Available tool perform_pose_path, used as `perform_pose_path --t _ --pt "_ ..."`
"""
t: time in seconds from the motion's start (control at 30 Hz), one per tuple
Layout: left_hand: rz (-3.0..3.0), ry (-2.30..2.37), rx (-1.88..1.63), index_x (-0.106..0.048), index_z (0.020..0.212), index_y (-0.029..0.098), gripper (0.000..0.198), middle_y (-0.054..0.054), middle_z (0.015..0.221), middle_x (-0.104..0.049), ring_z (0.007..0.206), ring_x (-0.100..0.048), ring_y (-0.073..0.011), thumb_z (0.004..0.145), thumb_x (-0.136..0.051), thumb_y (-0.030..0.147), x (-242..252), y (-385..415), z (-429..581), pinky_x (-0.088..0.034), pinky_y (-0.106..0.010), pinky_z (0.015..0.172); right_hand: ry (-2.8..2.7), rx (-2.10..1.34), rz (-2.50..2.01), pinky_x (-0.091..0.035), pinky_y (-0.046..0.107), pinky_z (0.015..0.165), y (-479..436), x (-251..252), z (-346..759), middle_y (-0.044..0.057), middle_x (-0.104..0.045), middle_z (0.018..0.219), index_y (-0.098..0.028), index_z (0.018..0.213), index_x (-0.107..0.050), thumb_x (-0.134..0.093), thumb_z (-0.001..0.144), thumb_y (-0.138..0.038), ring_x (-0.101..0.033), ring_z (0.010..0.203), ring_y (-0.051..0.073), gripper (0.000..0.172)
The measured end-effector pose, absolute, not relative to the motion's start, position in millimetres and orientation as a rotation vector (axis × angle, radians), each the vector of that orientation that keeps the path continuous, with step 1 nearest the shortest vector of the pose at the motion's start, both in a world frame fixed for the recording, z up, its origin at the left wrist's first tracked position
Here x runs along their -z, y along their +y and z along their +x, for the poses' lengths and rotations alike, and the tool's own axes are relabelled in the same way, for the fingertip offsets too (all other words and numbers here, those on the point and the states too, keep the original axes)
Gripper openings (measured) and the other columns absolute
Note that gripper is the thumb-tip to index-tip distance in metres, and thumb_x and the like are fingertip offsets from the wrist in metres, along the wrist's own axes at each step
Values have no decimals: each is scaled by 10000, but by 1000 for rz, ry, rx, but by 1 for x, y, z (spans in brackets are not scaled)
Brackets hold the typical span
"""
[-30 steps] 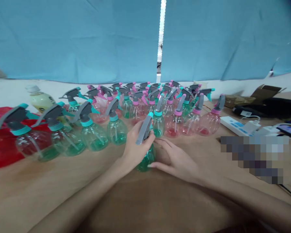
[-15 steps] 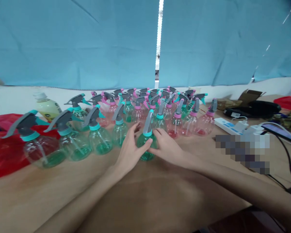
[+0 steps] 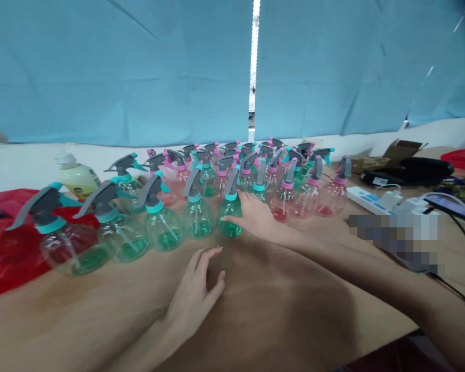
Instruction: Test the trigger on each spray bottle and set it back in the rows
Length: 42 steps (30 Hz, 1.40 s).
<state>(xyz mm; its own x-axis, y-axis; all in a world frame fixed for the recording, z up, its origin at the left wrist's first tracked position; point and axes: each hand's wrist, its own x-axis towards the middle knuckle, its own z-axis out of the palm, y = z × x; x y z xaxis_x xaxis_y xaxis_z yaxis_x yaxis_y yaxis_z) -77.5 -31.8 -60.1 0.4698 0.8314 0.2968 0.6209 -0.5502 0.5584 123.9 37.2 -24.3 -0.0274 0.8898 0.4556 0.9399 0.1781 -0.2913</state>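
Note:
My right hand (image 3: 253, 214) grips the right side of a green spray bottle (image 3: 229, 209) with a turquoise collar and grey trigger, which stands upright on the table. Its thumb lies across the front of the bottle, while the other fingers are partly hidden behind it. Nearer to me, my left hand (image 3: 196, 294) hovers over the bare wood with curved fingers apart and nothing in them. To the left of the held bottle stands another green spray bottle (image 3: 198, 212), in line with several more. Pink spray bottles (image 3: 284, 204) stand to the right.
More green and pink spray bottles crowd the back. A red plastic bag (image 3: 8, 258) and a bottle of yellowish liquid (image 3: 75, 178) are at left. On the right lie a white power strip (image 3: 366, 199), cables, a phone (image 3: 455, 206) and an open cardboard box (image 3: 403, 152).
The green spray bottle has moved back and slightly left, into line with its neighbours. My left hand has let go and drawn back toward me; my right hand stays on the bottle.

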Motion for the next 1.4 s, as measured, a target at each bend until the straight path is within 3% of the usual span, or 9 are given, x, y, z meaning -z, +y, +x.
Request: perform_pose_path --t 0.17,0.43,0.6,0.73,0.83,1.03,1.23,1.4 --pt "2347 1203 -751 -460 1167 266 314 -68 1171 -575 1085 -574 -270 860 -466 202 61 -28 -73 -486 -460 900 -1907 116 -1731 -509 484 825 43 20 121 182 -617 1159 -125 1223 -489 -675 743 -533 -546 1119 357 657" --pt "2362 1157 -727 -458 1171 258 311 -69 1177 -568 1089 -563 -256 869 -455 184 60 -22 -61 -465 -451 919 -1905 92 -1593 -469 477 905 32 23 129 183 -586 1231 -112 1302 -447 -634 777 -548 -524 1163 343 708" --pt "2353 1122 -734 -476 1165 242 302 -62 1175 -573 1089 -558 -242 868 -466 189 65 -14 -48 -458 -426 926 -1853 10 -1550 -496 399 820 3 14 167 75 -672 1065 -202 1070 -612 -552 858 -506 -626 989 255 376" --pt "2353 1054 -715 -480 1163 243 301 -57 1174 -567 1085 -550 -228 871 -466 175 72 -13 -32 -448 -409 933 -1723 39 -1586 -504 354 763 -2 12 195 62 -698 984 -195 1023 -625 -580 861 -419 -653 911 230 280" --pt "2343 1033 -693 -490 1154 235 287 -59 1162 -568 1064 -556 -224 874 -462 177 72 -16 -21 -458 -401 918 -1675 60 -1610 -495 378 809 6 14 201 81 -695 1027 -176 1063 -608 -589 852 -413 -647 953 249 318" --pt "2330 1065 -698 -513 1115 235 256 -49 1131 -592 1051 -569 -219 871 -462 177 67 -20 -17 -466 -403 907 -1613 85 -1774 -480 457 832 29 20 189 178 -625 1184 -107 1279 -460 -605 799 -528 -593 1074 342 655" --pt "2251 1132 -740 -533 1078 244 219 -37 1100 -625 1017 -594 -217 871 -473 207 62 -20 -17 -475 -423 899 -1637 36 -1855 -495 428 743 41 24 183 166 -655 1059 -131 1097 -540 -567 809 -557 -625 996 339 515" --pt "2047 1088 -896 -548 1016 237 150 -41 1086 -629 1000 -613 -203 882 -489 271 50 -10 -9 -484 -417 908 -1701 23 -1889 -497 401 691 25 21 186 154 -660 998 -137 1050 -534 -587 782 -589 -641 931 324 528"
